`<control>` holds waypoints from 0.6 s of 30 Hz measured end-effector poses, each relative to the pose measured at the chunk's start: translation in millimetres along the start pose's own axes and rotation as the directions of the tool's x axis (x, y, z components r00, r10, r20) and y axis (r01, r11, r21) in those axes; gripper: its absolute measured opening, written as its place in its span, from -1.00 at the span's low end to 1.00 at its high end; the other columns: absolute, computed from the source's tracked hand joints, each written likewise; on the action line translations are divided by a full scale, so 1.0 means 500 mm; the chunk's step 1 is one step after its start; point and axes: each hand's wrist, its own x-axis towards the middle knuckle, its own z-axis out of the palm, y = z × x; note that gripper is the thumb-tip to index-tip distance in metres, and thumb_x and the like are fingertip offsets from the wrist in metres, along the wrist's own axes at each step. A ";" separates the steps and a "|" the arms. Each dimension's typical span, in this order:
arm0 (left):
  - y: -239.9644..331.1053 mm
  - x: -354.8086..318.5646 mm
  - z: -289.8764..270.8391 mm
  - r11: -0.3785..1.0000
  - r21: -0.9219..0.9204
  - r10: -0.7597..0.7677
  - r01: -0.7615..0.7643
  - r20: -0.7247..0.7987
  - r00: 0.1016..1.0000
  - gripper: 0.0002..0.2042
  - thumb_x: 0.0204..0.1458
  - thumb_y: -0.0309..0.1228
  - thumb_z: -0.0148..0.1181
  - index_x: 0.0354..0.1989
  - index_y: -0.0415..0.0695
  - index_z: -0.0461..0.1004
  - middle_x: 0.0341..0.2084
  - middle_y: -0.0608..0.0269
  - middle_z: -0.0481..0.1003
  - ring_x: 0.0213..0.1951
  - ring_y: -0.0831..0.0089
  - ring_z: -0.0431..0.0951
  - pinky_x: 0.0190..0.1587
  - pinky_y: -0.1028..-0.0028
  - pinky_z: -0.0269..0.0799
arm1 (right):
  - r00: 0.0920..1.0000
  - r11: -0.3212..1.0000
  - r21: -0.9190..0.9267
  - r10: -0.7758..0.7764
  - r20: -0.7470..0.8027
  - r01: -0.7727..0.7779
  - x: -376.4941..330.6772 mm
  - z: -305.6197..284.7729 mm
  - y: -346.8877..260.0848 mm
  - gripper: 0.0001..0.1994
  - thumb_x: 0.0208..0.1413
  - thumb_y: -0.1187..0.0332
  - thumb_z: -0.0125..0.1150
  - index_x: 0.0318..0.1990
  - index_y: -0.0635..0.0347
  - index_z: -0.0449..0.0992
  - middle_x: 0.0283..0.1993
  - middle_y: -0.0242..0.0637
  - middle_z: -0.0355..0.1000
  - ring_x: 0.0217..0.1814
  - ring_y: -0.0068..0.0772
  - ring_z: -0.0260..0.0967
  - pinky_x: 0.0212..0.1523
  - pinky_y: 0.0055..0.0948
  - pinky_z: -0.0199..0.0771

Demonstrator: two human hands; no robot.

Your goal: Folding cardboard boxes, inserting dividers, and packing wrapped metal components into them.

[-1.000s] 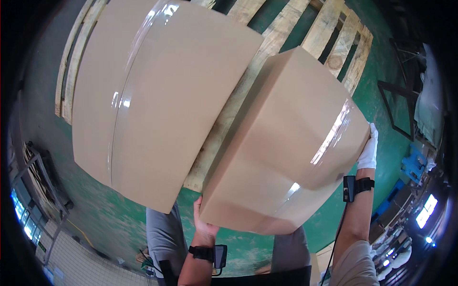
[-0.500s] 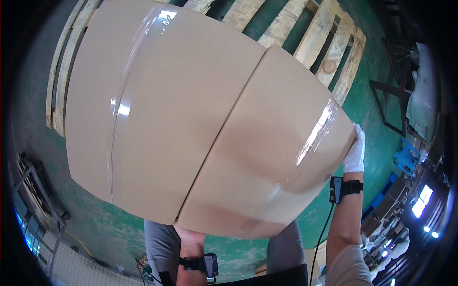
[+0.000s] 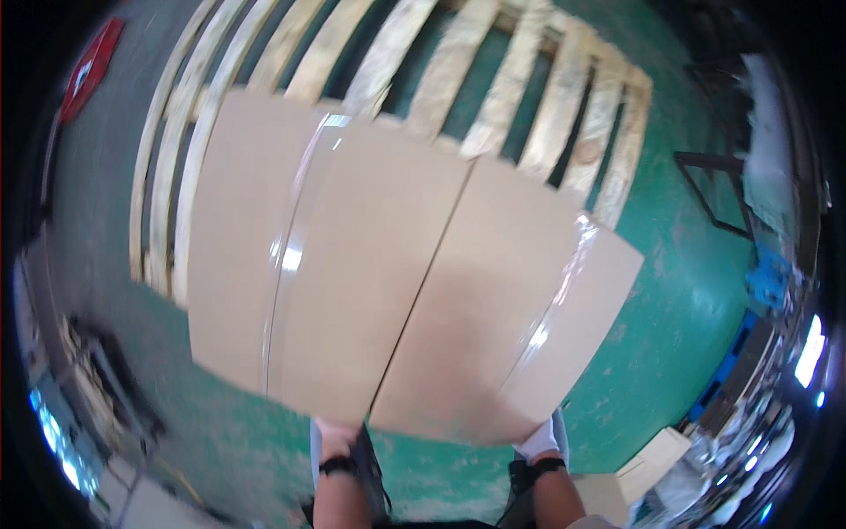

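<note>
A large brown cardboard carton [image 3: 357, 238] lies over the pallet's near part, its near edge jutting out toward me. A dark seam runs across its top from the far edge to the near edge, and shiny clear tape strips lie on either side. My left hand [image 3: 337, 432] grips the near edge just left of the seam, its fingers hidden under the cardboard. At the near right corner, my right hand [image 3: 538, 439] in a white glove holds the same edge, fingertips also out of sight below. Both wrists wear dark bands.
The slatted wooden pallet [image 3: 493, 79] spreads out beyond the carton on a green floor [image 3: 674, 335]. A black metal frame [image 3: 714, 189] and a blue plastic stool [image 3: 769, 278] stand at the right. Cardboard pieces [image 3: 652, 463] lie at lower right; a red object [image 3: 92, 70] is far left.
My right hand has come from the carton's right side to its near right corner. The carton appears smaller and farther away, with more pallet showing beyond it. My left hand stays on the near edge.
</note>
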 end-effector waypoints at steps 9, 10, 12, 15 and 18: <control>-0.033 0.007 0.028 0.994 0.109 -0.006 0.024 -0.166 0.986 -0.39 0.11 0.19 -0.15 0.11 -0.04 0.40 0.03 0.22 0.44 0.06 0.12 0.42 0.10 0.09 0.35 | 0.962 0.557 -0.784 -0.152 0.227 0.274 0.093 -0.212 -0.003 -0.48 0.32 0.01 -0.25 0.33 0.05 0.13 0.37 -0.29 0.15 0.40 -0.27 0.05 0.36 -0.23 0.05; -0.028 0.008 0.029 0.994 0.107 -0.022 0.037 -0.137 0.990 -0.38 0.11 0.20 -0.14 0.11 -0.04 0.40 0.03 0.23 0.44 0.07 0.13 0.41 0.11 0.09 0.34 | 0.965 0.537 -0.802 -0.137 0.224 0.262 0.101 -0.209 -0.001 -0.49 0.33 0.02 -0.26 0.33 0.05 0.12 0.37 -0.29 0.15 0.40 -0.28 0.06 0.36 -0.23 0.06; -0.031 0.007 0.023 0.993 0.105 -0.039 0.050 -0.110 0.993 -0.37 0.10 0.21 -0.14 0.12 -0.04 0.39 0.03 0.24 0.44 0.07 0.13 0.41 0.11 0.09 0.34 | 0.971 0.494 -0.836 -0.105 0.217 0.240 0.090 -0.213 0.002 -0.50 0.34 0.04 -0.27 0.33 0.06 0.11 0.37 -0.29 0.15 0.38 -0.28 0.08 0.35 -0.22 0.08; -0.020 0.009 0.012 0.980 0.198 0.023 -0.014 -0.046 0.999 -0.37 0.11 0.21 -0.15 0.12 -0.06 0.39 0.05 0.24 0.43 0.10 0.14 0.39 0.12 0.07 0.32 | 0.976 0.439 -0.873 -0.058 0.208 0.212 0.087 -0.206 0.000 -0.51 0.36 0.07 -0.28 0.34 0.06 0.10 0.37 -0.29 0.15 0.37 -0.29 0.11 0.34 -0.22 0.12; -0.033 -0.005 0.055 0.995 0.075 -0.054 0.061 -0.085 0.995 -0.37 0.12 0.19 -0.15 0.12 -0.08 0.38 0.05 0.22 0.43 0.10 0.14 0.39 0.13 0.07 0.33 | 0.982 0.395 -0.900 -0.036 0.183 0.182 0.075 -0.188 -0.021 -0.52 0.37 0.08 -0.29 0.34 0.07 0.09 0.37 -0.29 0.15 0.35 -0.30 0.13 0.33 -0.21 0.14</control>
